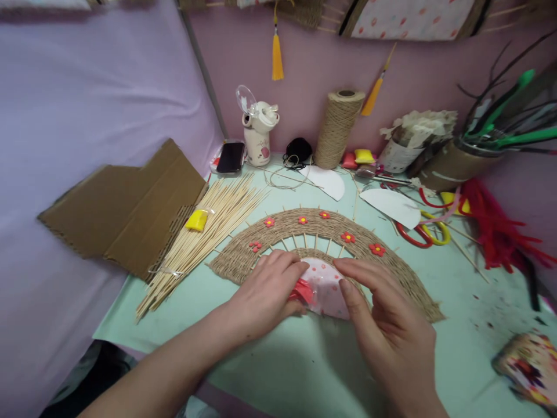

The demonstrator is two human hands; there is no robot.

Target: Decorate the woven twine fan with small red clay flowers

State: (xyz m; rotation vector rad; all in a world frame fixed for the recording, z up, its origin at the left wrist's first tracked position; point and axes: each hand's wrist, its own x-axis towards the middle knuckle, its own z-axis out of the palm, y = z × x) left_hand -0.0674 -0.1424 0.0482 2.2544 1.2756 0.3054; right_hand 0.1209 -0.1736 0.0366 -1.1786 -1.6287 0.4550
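A fan-shaped piece (pixel 285 223) woven from brown cord over thin sticks lies on the table. Red flowers (pixel 348 237) with yellow centres dot its band; the leftmost flower (pixel 255 247) shows only red petals. At its base is a white half-round panel (pixel 328 296) with small red prints. My left hand (pixel 274 284) rests over the panel's left side, closed on a clear packet of red clay (pixel 303 291). Over the panel's right side, my right hand (pixel 383 307) has thumb and forefinger slightly apart, with nothing visible between them. Its other fingers are curled and partly hidden.
Left lie a bundle of thin sticks (pixel 209 226), a yellow clay packet (pixel 196 220) and cardboard (pixel 126 203). Behind stand a bottle (pixel 257 142) and a twine spool (pixel 338 130). Scissors (pixel 415 235), white paper cutouts (pixel 391 206) and red pipe cleaners (pixel 500 223) lie right.
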